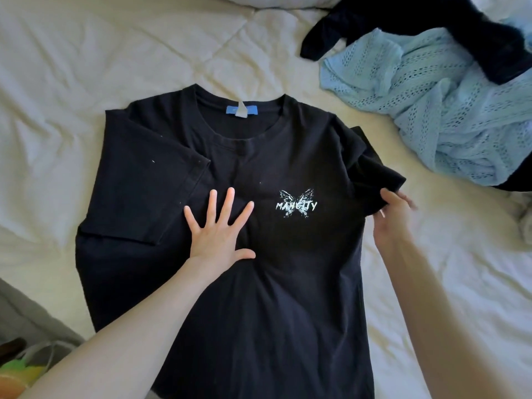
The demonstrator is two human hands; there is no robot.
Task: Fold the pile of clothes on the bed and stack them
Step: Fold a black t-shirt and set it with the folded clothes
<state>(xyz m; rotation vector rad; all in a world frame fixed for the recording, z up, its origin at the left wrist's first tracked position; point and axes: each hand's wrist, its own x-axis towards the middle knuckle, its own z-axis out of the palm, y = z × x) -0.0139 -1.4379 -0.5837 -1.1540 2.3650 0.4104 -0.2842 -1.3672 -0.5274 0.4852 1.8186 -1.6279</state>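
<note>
A black T-shirt (276, 283) with a white butterfly print and a blue neck label lies face up on the bed. Its left sleeve is folded in over the chest. My left hand (220, 231) presses flat on the shirt's middle, fingers spread. My right hand (393, 217) pinches the hem of the right sleeve (374, 171), which is lifted a little and bunched. A light blue knit top (437, 110) and a dark garment (403, 21) lie in a loose pile at the upper right.
The bed is covered by a cream quilted comforter (115, 59). A pillow edge shows at the top. Grey floor and a colourful bag (26, 370) are at the lower left, past the bed's edge.
</note>
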